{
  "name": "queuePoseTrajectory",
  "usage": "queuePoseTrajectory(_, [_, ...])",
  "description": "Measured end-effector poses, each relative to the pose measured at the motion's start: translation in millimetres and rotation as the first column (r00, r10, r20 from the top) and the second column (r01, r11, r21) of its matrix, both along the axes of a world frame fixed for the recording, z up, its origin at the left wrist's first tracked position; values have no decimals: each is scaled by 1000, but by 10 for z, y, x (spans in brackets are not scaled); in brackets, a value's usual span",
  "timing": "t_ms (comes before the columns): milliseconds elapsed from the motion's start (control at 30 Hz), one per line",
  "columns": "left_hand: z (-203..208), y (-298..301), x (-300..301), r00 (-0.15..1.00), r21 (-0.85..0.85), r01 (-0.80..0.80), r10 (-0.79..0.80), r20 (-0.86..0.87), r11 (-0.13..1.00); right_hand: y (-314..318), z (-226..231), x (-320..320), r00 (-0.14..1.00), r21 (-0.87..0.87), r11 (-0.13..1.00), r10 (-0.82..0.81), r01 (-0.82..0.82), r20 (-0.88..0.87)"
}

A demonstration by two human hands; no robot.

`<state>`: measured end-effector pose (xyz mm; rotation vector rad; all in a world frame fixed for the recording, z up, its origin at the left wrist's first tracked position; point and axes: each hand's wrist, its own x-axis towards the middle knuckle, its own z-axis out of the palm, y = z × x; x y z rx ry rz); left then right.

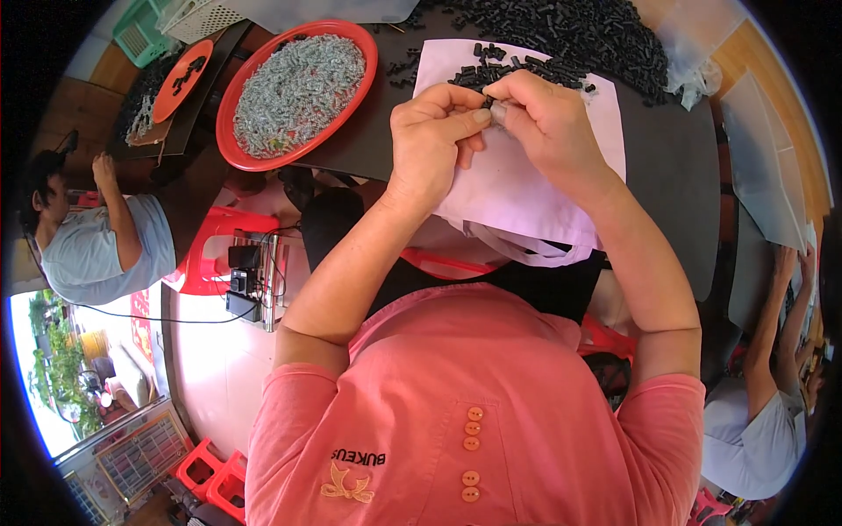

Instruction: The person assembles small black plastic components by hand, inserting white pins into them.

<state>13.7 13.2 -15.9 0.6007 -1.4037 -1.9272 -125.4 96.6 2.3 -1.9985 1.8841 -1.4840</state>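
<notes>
My left hand (pixel 425 136) and my right hand (pixel 553 123) meet over a pale pink cloth bag (pixel 526 193) on the dark table. Their thumbs and fingertips pinch together on a small black plastic piece (pixel 488 103), mostly hidden by the fingers. At the right fingertips there is also something small and translucent (pixel 499 114), too small to make out exactly. Just beyond my hands, loose black plastic pieces (pixel 554 68) lie on the bag's far part.
A round red tray (pixel 224 123) heaped with small clear plastic pieces (pixel 298 95) stands left. A large pile of black pieces (pixel 596 39) spreads at the back, beside a clear plastic bag (pixel 695 83). One person (pixel 110 232) sits left, another (pixel 754 430) right.
</notes>
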Motion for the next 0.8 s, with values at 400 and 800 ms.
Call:
queuePoseTrajectory(400, [-67,-27,-53,997,-14,-18,17,-76,1000,-59,-65,54,864,-187,974,-204,131,-459])
queuePoseTrajectory(800, [208,41,15,998,-51,61,-62,-22,997,-21,-22,57,840,-329,943,-218,51,-497])
